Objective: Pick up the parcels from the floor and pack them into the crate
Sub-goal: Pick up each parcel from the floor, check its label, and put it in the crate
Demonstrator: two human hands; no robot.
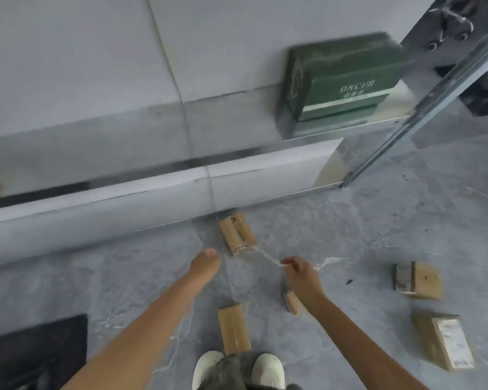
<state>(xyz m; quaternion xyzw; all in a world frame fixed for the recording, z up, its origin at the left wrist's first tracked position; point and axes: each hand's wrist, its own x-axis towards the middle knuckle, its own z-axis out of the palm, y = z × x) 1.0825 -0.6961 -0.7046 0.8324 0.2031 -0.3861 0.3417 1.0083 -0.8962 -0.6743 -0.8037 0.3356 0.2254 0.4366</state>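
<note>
The pick-up step is judged in hand: the left hand [204,263], grip not tellable, and the right hand [299,273], grip released and empty, are stretched toward the far parcel [237,235] on the floor [378,235], so a further reach and clasp are called for.

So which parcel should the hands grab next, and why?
Probably the left hand should move forward and grip the parcel by the wall. Both hands hold nothing, the right hand too. Both arms stretch toward that parcel, and it lies just past the left fingertips.
</note>
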